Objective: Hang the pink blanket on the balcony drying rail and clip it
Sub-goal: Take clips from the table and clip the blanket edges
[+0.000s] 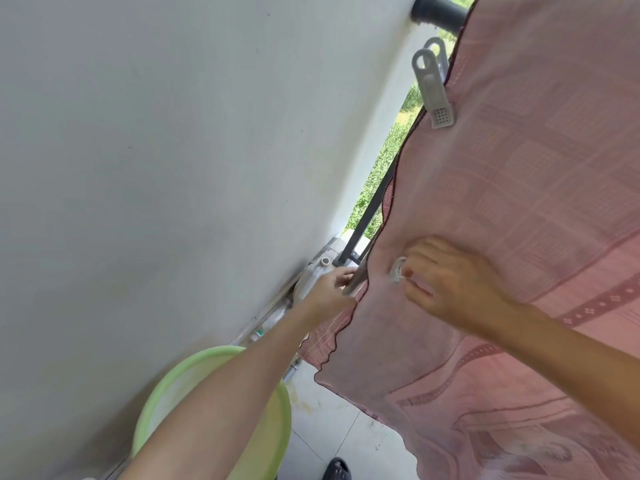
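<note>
The pink patterned blanket (519,202) hangs over the balcony rail and fills the right side of the view. A large white clip (434,90) pins its edge near the top, by the dark rail (440,10). My left hand (332,292) grips the blanket's dark scalloped edge together with a thin metal bar (356,278). My right hand (450,282) lies on the cloth just right of it and pinches a second white clip (397,270), mostly hidden by my fingers.
A white wall (173,168) closes off the left. A light green basin (214,410) stands on the tiled floor (332,427) below my left arm. A black railing post (367,216) and greenery show in the gap. A dark shoe (337,470) is at the bottom.
</note>
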